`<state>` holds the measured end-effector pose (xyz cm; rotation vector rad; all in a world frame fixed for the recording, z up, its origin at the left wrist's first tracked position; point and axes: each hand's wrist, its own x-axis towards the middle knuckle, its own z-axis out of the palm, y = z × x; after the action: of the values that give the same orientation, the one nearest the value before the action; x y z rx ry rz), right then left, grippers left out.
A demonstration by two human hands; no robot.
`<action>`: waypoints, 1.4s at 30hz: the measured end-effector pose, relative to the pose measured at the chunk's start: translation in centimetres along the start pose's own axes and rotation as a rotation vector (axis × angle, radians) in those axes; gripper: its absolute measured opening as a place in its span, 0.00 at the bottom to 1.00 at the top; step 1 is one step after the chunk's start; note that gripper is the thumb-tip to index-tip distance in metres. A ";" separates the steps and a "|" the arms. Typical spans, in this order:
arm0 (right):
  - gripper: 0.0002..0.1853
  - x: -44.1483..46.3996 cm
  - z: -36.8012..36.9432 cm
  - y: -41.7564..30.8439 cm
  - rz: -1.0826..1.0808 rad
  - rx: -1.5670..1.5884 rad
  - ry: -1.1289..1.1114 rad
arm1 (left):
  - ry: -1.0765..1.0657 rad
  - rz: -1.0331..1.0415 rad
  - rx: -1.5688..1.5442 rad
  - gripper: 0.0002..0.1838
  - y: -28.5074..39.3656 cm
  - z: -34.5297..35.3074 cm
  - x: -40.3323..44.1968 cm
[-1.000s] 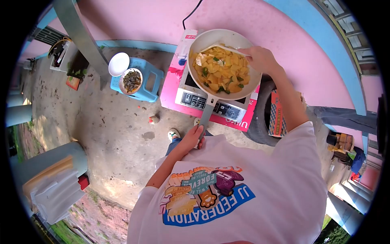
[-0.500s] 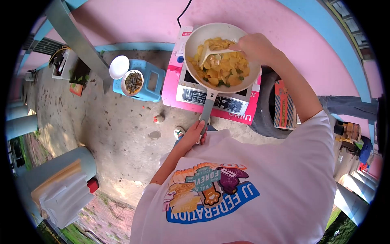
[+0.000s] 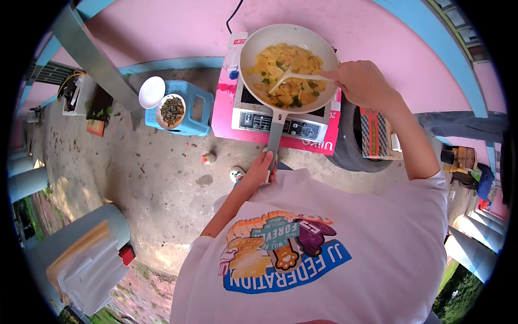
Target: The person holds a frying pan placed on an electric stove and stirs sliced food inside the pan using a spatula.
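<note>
My left hand (image 3: 261,168) is wrapped round the grey handle of a white frying pan (image 3: 264,40). In the pan lie yellow food slices (image 3: 294,56) mixed with green leafy bits. My right hand (image 3: 360,80) grips a white spatula (image 3: 307,75) from the right side, and its head dips into the slices. Beneath the pan is an induction cooker (image 3: 280,125) with a dark button panel at the front. It stands on a pink cardboard box (image 3: 221,116).
Left of the box, a blue stool (image 3: 200,110) bears a bowl of dark chopped food (image 3: 172,112) and a white dish (image 3: 152,93). A tyre (image 3: 348,146) and a patterned carton (image 3: 373,135) stand at right. A metal post (image 3: 97,56) rises at left; a pink wall (image 3: 178,27) runs behind.
My right hand has moved right and slightly down with the spatula. The slices have shifted in the pan, with more green bits showing. The pan sits slightly higher in view.
</note>
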<state>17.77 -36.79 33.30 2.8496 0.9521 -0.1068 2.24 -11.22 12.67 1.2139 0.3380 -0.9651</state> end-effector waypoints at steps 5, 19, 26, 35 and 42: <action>0.07 -0.3 -3.2 -2.2 0.182 0.149 -0.255 | -0.008 0.019 0.007 0.22 -0.5 -0.3 0.4; 0.07 5.3 -0.7 -3.7 0.215 0.114 -0.165 | -0.022 -0.006 -0.038 0.21 -1.2 -0.4 1.0; 0.08 11.5 3.9 -4.3 0.184 0.155 -0.152 | -0.033 -0.004 -0.032 0.21 -1.0 -0.5 1.1; 0.07 8.1 -4.6 -3.3 0.092 0.137 -0.508 | -0.016 -0.008 -0.041 0.21 -1.3 -0.6 1.2; 0.06 7.4 0.9 -4.2 0.169 0.025 -0.132 | -0.032 0.024 -0.027 0.21 -1.2 -0.6 0.9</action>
<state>21.15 -29.25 31.14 2.8890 0.6866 -0.2866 2.03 -11.16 11.08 1.1749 0.3094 -0.9553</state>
